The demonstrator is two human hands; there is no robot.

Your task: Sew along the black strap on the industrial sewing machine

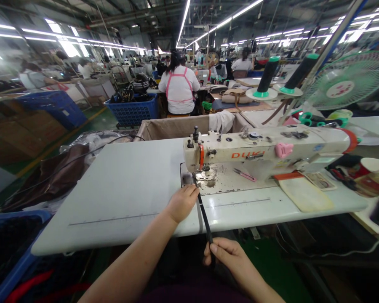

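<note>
A narrow black strap (204, 216) runs from the needle area of the white sewing machine (268, 147) over the table's front edge. My left hand (183, 203) lies on the table just in front of the presser foot, its closed fingers at the strap's far part. Below the table edge, my right hand (225, 254) pinches the strap's near part between thumb and fingers. A small pale mark crosses the strap between my hands. Whether the strap's far end sits under the foot is hidden by my left fingers and the machine head.
Pink-handled thread snips (244, 174) lie on the machine bed. A yellowish cloth pad (303, 193) rests at the right. Black thread cones (267, 75) and a green fan (344, 86) stand behind. Blue crates (134, 109) and a seated person in a pink apron (179, 86) are farther back.
</note>
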